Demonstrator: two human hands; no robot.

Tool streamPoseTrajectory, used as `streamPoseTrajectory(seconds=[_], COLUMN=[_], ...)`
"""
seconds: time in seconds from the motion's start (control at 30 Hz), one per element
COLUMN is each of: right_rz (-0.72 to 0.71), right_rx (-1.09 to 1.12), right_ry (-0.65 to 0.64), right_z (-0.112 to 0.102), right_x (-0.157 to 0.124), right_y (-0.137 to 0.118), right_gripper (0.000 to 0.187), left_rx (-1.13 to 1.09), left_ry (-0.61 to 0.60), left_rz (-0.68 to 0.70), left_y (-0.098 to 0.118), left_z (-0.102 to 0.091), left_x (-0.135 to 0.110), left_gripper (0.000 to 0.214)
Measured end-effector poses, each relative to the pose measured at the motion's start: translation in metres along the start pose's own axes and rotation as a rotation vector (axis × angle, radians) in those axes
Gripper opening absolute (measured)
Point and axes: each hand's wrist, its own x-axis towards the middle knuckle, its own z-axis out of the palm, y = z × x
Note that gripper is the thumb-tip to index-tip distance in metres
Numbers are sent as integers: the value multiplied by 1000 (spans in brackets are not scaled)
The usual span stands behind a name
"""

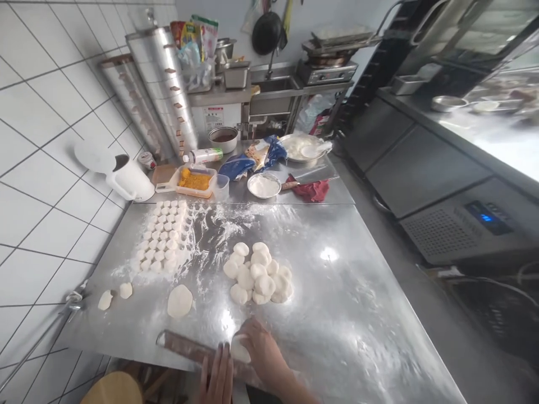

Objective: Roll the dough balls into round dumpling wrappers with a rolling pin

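Right hand (263, 349), fingers bent, holds the dough round (240, 350) by its edge — likely best for such soft, light stuff — left hand (219, 375) flat on the rolling pin (183, 346).

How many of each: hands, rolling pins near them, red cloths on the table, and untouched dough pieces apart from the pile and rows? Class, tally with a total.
Left hand and right hand: 2
Rolling pin: 1
Red cloth: 1
Separate dough pieces: 3
Total: 7
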Motion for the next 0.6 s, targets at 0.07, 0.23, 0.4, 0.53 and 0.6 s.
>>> streamPoseTrajectory(seconds=[0.07,0.23,0.4,0.53,0.6], right_rz=[57,50,104,93,88], right_rx=[31,24,48,34,31], right_ry=[37,42,56,63,57], right_z=[1,0,-4,-4,-7], right_x=[-11,-3,-19,-18,-15], right_y=[1,6,11,14,16], right_gripper=[35,22,36,31,21], left_rx=[34,-143,-194,-238,-220], left_ry=[65,-154,-154,-223,-232], left_rz=[15,-157,-159,-149,-123], left_y=[10,25,17,20,30], left_z=[3,10,10,9,3], left_x=[-19,11,56,45,22], left_gripper=[89,100,105,104,102])
